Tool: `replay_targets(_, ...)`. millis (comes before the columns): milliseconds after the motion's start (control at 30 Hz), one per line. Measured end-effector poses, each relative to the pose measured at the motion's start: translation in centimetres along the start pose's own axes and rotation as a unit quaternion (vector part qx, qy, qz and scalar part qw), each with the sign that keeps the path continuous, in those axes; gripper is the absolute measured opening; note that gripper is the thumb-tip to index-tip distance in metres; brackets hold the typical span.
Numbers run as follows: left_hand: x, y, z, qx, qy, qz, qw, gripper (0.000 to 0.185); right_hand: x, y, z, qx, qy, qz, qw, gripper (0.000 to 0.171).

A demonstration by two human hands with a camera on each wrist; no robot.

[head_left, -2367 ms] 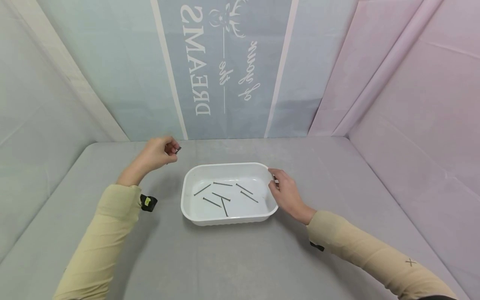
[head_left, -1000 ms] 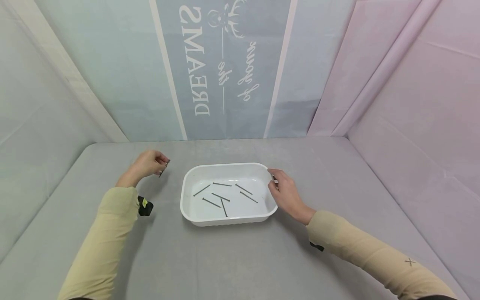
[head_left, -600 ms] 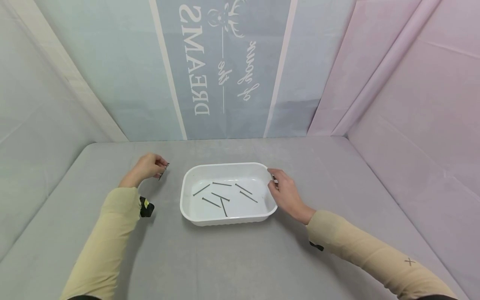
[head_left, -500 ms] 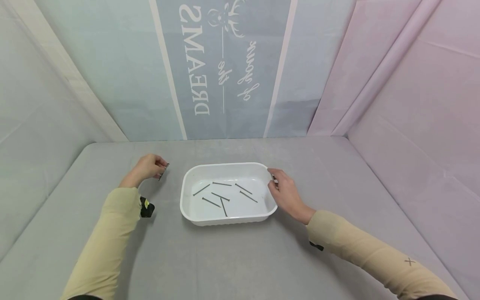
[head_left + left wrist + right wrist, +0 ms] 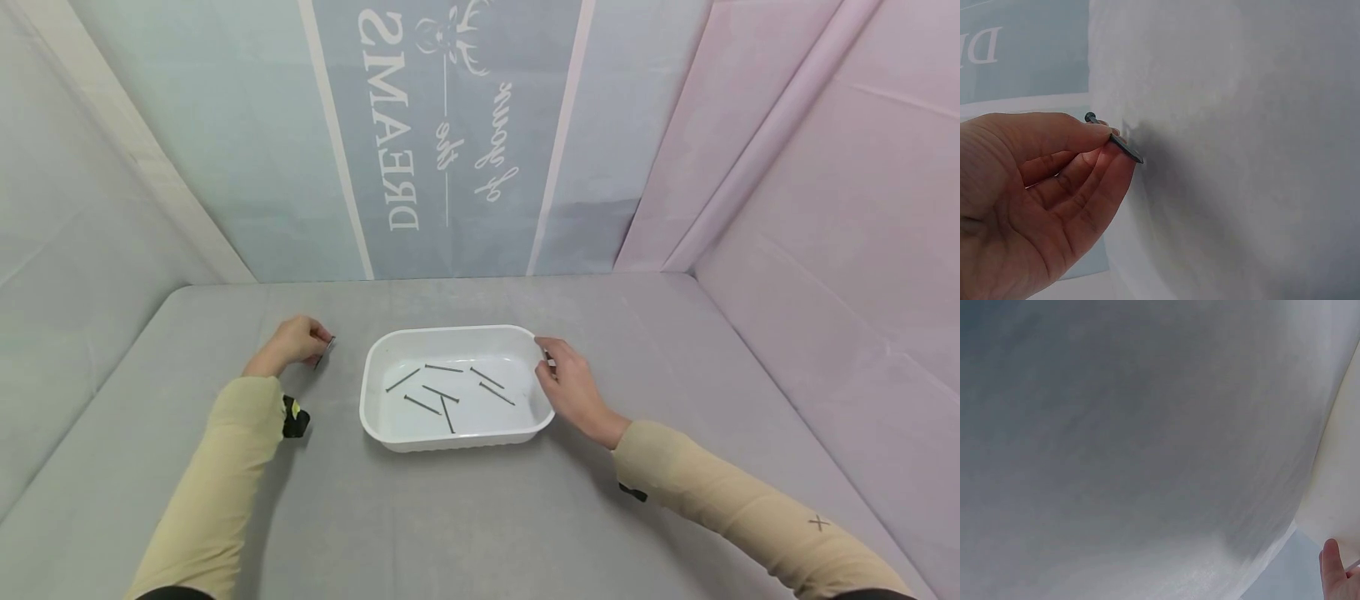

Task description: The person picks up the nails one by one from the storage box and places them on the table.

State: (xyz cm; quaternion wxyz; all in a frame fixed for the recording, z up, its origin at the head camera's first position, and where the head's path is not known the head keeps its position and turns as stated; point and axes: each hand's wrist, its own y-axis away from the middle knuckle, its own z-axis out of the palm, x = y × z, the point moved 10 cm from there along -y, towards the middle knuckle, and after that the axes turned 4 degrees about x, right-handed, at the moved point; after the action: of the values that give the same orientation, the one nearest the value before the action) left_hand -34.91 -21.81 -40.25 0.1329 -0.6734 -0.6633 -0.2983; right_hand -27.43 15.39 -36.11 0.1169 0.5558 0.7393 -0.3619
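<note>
My left hand (image 5: 294, 342) is low over the grey table (image 5: 465, 517), left of a white tray (image 5: 375, 358). Its thumb and fingers pinch a dark nail (image 5: 326, 352). In the left wrist view the nail (image 5: 1124, 145) shows between thumb and fingertips, its tip close to the cloth. Several dark nails (image 5: 442, 396) lie loose inside the tray. My right hand (image 5: 567, 385) grips the tray's right rim. The right wrist view shows only grey cloth and one fingertip (image 5: 1334, 570).
Pale blue and pink backdrop cloths close the table in at the back and both sides. A black wrist camera strap (image 5: 294, 418) sits on my left sleeve. Grey tabletop spreads in front of the tray.
My left hand has come down and toward me with the nail, from raised near the tray's far left corner to just above the table. The right hand and tray have stayed put.
</note>
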Motion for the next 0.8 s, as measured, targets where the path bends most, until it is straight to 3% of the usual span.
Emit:
replay_targets(467,-0.47,0.02,0.41,-0.007,-0.014,-0.006,0.9999,0.018,0.04,0.08,-0.01,0.002,0.002,-0.001,1.000,0.037)
replay_targets(800,0.03,-0.01,0.09,-0.018,-0.034,-0.001,0.9992,0.022,0.16,0.07,0.00,0.000,-0.011,0.002,1.000,0.037)
